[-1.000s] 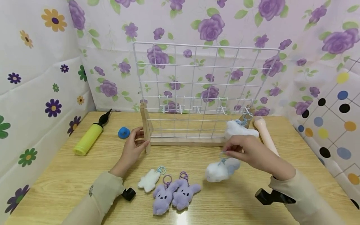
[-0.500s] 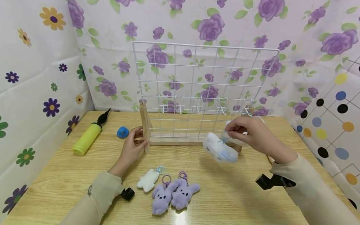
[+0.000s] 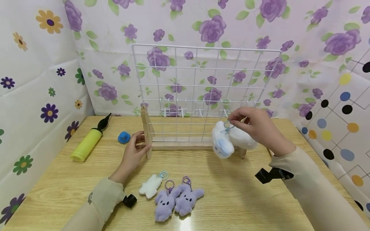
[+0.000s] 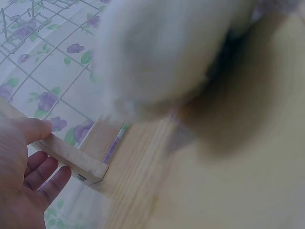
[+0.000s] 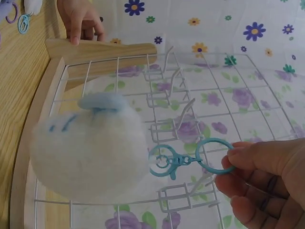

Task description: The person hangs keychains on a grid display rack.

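My right hand (image 3: 255, 125) pinches the light-blue key ring (image 5: 197, 156) of a white plush keychain (image 3: 222, 142) with blue patches. The plush dangles before the right part of a white wire grid rack (image 3: 202, 86). White hooks (image 3: 199, 112) stick out from the grid, and the right wrist view puts the ring close to one. Behind hangs another white plush (image 3: 244, 139), partly covered by the held one and my hand. My left hand (image 3: 134, 154) grips the wooden side leg (image 3: 146, 126) of the rack, thumb on the near side.
On the table's near part lie a white plush keychain (image 3: 151, 186) and two purple rabbit keychains (image 3: 164, 207). A small blue toy (image 3: 124, 137) and a yellow-green hand pump (image 3: 86, 144) are at the left. Patterned cloth surrounds the table.
My right hand has lifted the white plush keychain up and back towards the rack's hooks, and the plush has swung to hang lower beneath the ring. My left hand keeps its grip.
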`<state>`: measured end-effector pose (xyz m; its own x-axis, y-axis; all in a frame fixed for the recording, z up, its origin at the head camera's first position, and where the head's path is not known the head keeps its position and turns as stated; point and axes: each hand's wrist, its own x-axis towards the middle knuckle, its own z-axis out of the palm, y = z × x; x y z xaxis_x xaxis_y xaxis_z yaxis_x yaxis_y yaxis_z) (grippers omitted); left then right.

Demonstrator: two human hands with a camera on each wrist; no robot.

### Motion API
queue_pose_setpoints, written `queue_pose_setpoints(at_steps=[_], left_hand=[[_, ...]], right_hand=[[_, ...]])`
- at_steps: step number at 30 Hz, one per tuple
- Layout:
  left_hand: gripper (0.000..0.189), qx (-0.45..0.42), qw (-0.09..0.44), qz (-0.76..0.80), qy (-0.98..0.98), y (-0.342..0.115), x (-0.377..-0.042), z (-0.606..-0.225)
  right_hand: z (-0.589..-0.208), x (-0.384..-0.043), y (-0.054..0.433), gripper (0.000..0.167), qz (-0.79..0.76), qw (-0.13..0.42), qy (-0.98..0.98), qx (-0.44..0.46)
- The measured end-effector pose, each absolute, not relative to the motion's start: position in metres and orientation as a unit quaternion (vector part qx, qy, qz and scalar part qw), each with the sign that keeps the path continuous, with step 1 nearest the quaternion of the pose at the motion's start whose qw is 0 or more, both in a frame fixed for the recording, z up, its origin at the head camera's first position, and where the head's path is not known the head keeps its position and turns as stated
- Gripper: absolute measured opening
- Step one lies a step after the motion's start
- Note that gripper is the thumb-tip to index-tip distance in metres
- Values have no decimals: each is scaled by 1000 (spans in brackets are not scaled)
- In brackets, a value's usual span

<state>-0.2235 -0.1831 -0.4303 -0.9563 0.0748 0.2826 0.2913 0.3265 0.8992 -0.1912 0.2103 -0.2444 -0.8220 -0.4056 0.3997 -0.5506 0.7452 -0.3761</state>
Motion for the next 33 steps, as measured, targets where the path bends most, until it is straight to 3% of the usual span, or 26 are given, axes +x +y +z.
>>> queue_pose_setpoints(at_steps=[13, 33], left_hand=[[58, -111, 96, -568, -810, -183, -223, -431], [59, -112, 101, -571, -807, -183, -223, -431]], right_hand=[[-246, -208, 206, 13, 274, 112, -934, 198], [-252, -218, 203, 14, 252, 108, -938, 211]])
